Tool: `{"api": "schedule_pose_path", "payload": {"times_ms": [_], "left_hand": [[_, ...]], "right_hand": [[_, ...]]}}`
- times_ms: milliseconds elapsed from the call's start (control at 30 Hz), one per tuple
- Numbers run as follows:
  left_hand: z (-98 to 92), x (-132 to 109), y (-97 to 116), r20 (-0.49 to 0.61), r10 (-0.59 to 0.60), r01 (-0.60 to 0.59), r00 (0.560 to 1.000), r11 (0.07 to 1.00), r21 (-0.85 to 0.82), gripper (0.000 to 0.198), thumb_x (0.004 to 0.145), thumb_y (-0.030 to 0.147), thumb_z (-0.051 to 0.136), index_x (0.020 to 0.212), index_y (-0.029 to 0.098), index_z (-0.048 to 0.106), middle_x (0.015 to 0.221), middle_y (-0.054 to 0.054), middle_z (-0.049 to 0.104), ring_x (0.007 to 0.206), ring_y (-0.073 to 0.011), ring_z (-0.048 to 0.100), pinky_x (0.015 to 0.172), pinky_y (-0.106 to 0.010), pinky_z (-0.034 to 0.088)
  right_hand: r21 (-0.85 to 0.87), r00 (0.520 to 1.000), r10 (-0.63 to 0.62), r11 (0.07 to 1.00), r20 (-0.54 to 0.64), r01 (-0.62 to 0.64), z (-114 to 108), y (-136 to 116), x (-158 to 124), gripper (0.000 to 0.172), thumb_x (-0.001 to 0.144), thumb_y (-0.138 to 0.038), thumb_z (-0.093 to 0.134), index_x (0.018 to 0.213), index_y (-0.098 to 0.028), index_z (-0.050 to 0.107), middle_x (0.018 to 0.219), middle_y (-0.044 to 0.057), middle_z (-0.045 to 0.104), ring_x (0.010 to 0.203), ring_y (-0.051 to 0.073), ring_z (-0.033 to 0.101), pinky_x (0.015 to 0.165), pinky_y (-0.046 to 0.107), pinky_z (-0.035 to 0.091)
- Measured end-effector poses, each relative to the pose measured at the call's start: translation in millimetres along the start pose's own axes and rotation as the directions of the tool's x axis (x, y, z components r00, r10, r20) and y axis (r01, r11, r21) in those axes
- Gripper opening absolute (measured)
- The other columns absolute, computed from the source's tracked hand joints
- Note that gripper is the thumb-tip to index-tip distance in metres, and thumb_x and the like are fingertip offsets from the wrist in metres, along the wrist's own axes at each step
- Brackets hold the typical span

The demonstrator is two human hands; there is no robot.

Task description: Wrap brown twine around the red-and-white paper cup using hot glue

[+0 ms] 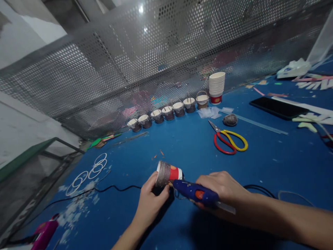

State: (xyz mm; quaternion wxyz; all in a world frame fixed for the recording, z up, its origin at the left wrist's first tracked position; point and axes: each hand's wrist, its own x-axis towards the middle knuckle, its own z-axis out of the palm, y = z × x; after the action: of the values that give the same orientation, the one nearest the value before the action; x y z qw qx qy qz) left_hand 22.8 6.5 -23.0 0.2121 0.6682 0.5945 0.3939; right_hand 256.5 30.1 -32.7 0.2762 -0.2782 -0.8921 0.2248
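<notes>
A red and white paper cup (174,172) lies tilted on its side, its rim end wound with grey-brown cord (163,173). My left hand (152,194) grips it by the wrapped end, thumb below and fingers behind. In my right hand (218,185) is a blue hot glue gun (194,191) with an orange patch on its body and a clear glue stick (225,207) poking out of the back. The gun's nozzle is close to the lower side of the cup at the cord's edge; whether they touch I cannot tell. My right fingers are partly hidden behind the gun.
Scissors (229,140) with red and yellow handles lie beyond the hands, near a ball of grey cord (230,120). Several small wrapped cups (168,113) line the back by a perforated metal panel (125,66), beside stacked paper cups (216,85). White rings (97,166), a black cable (117,188) and a phone (279,107) lie around.
</notes>
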Motion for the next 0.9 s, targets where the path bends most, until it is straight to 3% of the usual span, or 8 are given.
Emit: {"api": "schedule_pose_path", "payload": {"times_ms": [100,233,367,567,900], "left_hand": [[-0.5,0.1,-1.2,0.004,0.000,0.000,1.000,1.000,0.008,0.017,0.070,0.020,0.060,0.082,0.016,0.072,0.084,-0.005,0.071,0.078,-0.0194,0.065,0.074,-0.028,0.053],[-1.8,0.4,-2.0,0.022,0.027,-0.027,0.999,1.000,0.003,0.016,0.070,0.018,0.059,0.078,0.017,0.071,0.081,-0.004,0.070,0.075,-0.0190,0.064,0.072,-0.028,0.053],[-3.2,0.9,-1.2,0.054,0.059,-0.059,0.997,0.998,-0.004,0.016,0.072,0.017,0.058,0.079,0.016,0.071,0.081,-0.004,0.070,0.074,-0.0177,0.063,0.070,-0.026,0.052],[-5.1,2.1,0.8,0.083,0.072,-0.070,0.994,0.997,-0.028,0.017,0.071,0.015,0.057,0.079,0.016,0.072,0.083,-0.005,0.070,0.079,-0.0195,0.064,0.075,-0.028,0.052],[-8.8,0.6,-3.9,0.135,0.100,-0.094,0.986,0.994,-0.052,0.019,0.070,0.014,0.058,0.082,0.018,0.073,0.088,-0.007,0.070,0.083,-0.0217,0.065,0.077,-0.030,0.052]], "right_hand": [[-0.015,0.999,0.008,1.000,0.044,-0.007,-1.5,-1.0,0.7,0.014,0.085,-0.023,0.048,0.080,-0.015,0.058,0.067,0.006,0.065,0.054,0.014,0.053,0.051,0.027,0.026],[0.014,0.994,0.104,0.995,-0.021,-0.104,0.3,0.1,0.4,0.018,0.087,-0.027,0.049,0.078,-0.015,0.059,0.065,0.005,0.065,0.052,0.013,0.053,0.050,0.026,0.024],[0.024,0.997,0.075,0.997,-0.015,-0.075,0.4,0.3,-0.4,0.017,0.085,-0.028,0.051,0.075,-0.016,0.059,0.062,0.004,0.063,0.049,0.012,0.050,0.049,0.025,0.023],[0.113,0.961,0.276,0.955,-0.003,-0.274,-8.1,-3.8,4.1,0.026,0.085,-0.039,0.054,0.073,-0.017,0.061,0.058,0.002,0.061,0.047,0.011,0.047,0.047,0.023,0.023],[0.184,0.949,0.313,0.932,0.033,-0.313,-15.1,-4.8,1.4,0.025,0.083,-0.039,0.056,0.071,-0.018,0.058,0.058,-0.001,0.057,0.048,0.009,0.041,0.047,0.022,0.024]]}}
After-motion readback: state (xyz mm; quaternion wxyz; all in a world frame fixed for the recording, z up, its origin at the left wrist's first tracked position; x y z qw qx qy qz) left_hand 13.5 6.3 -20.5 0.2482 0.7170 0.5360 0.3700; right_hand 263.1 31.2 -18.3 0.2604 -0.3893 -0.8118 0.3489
